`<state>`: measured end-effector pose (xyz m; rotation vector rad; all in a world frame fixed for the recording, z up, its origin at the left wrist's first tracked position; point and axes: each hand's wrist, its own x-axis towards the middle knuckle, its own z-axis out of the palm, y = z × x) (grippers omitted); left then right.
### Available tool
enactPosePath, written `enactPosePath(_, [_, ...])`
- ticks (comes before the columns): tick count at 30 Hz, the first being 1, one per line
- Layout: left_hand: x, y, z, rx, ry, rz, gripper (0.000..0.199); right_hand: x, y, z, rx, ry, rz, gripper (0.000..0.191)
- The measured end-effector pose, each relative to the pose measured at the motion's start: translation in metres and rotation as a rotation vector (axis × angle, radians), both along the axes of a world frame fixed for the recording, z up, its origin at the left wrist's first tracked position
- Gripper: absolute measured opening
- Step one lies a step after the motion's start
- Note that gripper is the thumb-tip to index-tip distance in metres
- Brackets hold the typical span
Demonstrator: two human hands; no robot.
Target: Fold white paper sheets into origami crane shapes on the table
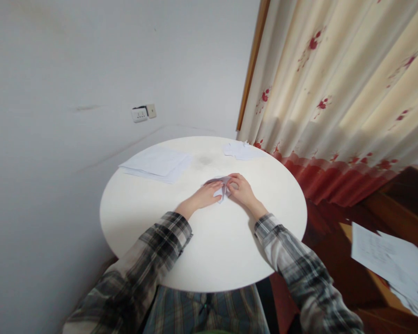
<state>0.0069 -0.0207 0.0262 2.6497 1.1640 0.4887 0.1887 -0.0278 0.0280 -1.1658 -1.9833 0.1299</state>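
Note:
A small folded sheet of white paper point(219, 193) lies near the middle of the round white table, partly hidden under both hands. My left hand point(206, 194) rests on its left side, fingers stretched out flat and the thumb apart. From the right, my right hand point(240, 189) pinches the paper's edge between thumb and curled index finger. The two hands almost meet over the paper. Its exact folded shape cannot be made out.
On the round table point(209, 250), a stack of white sheets point(153, 162) lies back left and torn paper pieces point(242, 150) back right. A wall with a socket point(139, 115) borders the left. A flowered curtain point(320, 102) hangs at right, above papers point(386, 255) on a lower surface.

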Motion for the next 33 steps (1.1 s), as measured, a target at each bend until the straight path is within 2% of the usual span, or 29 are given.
enactPosePath(6, [0.002, 0.002, 0.000, -0.028, 0.028, -0.027, 0.046, 0.002, 0.001, -0.001, 0.005, -0.028, 0.032, 0.012])
enactPosePath(12, [0.004, 0.006, -0.003, -0.051, -0.035, -0.054, 0.037, 0.002, 0.001, -0.002, 0.041, -0.091, 0.049, 0.012])
enactPosePath(24, [0.003, -0.001, 0.001, -0.062, -0.075, 0.016, 0.051, -0.001, -0.006, 0.004, 0.120, -0.189, 0.056, 0.015])
enactPosePath(33, [0.004, -0.007, 0.009, -0.070, -0.090, 0.005, 0.048, -0.008, -0.011, 0.009, 0.162, -0.279, 0.067, 0.019])
